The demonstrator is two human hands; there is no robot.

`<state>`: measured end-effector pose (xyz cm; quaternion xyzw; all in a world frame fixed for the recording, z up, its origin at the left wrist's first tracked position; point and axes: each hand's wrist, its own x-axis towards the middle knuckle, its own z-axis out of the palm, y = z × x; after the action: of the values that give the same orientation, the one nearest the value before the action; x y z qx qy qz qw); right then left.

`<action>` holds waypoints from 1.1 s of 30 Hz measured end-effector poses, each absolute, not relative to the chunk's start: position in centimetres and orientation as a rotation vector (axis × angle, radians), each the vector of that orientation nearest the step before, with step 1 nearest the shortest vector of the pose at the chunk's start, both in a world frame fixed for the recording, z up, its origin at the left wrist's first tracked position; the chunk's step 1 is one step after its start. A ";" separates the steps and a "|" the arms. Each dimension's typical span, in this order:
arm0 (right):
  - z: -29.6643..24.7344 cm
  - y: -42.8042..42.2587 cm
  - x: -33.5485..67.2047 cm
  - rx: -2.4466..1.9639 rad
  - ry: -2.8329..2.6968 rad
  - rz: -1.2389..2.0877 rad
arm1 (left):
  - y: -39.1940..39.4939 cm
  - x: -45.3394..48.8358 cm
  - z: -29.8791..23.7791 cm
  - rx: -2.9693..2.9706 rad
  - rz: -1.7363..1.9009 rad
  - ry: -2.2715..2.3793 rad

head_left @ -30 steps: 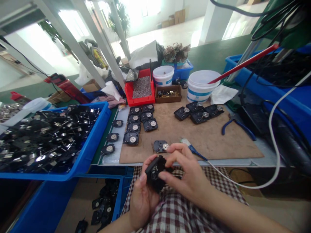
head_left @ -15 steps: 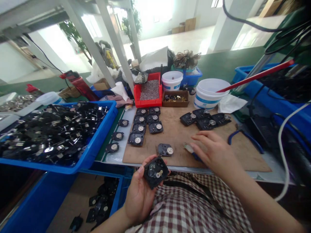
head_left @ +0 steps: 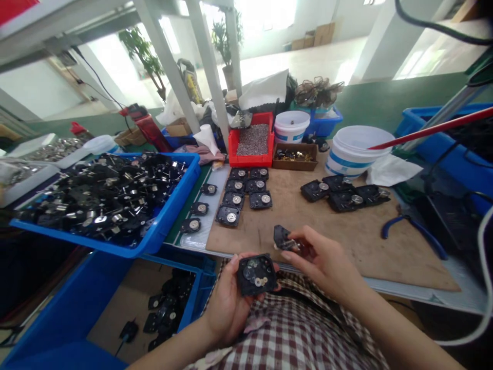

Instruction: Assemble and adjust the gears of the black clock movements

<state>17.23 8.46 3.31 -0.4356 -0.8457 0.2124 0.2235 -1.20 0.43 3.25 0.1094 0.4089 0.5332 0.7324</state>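
Observation:
My left hand (head_left: 227, 303) grips a black square clock movement (head_left: 256, 274) with its open side up, small gears showing inside. It is held over my lap, just below the table's front edge. My right hand (head_left: 327, 262) pinches a second black movement part (head_left: 284, 238), lifted and tilted above the brown board (head_left: 308, 226), just right of and above the one in my left hand. On the board lie two groups of the same black movements: a tidy block (head_left: 244, 198) at the left and a loose cluster (head_left: 344, 192) at the right.
A blue bin (head_left: 165, 216) heaped with black parts stands at the left, another blue bin (head_left: 185, 308) sits lower by my knee. At the back are a red tray (head_left: 252, 141), a brown box (head_left: 295, 154) and two white buckets (head_left: 356, 151). Blue pliers (head_left: 414, 228) lie at the right.
My right hand left the movement in my left hand, reached to the board and picked up the part that lay near the front edge. My view swung left.

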 end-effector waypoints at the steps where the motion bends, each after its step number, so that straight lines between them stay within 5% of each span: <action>1: 3.8 7.7 17.6 -1.139 -2.303 0.685 | 0.5 -1.1 3.1 0.238 1.165 0.907; 5: 5.0 4.8 17.7 -0.921 -2.324 0.922 | 0.5 -0.7 2.8 0.225 1.113 0.950; 33: 3.6 3.6 16.6 -0.918 -2.563 0.693 | -0.4 -1.0 2.6 0.667 1.007 1.112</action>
<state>16.56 3.65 3.63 -0.3222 -0.8998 0.2434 0.1653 -0.97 -0.37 2.56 0.2975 0.4957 0.4486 0.6816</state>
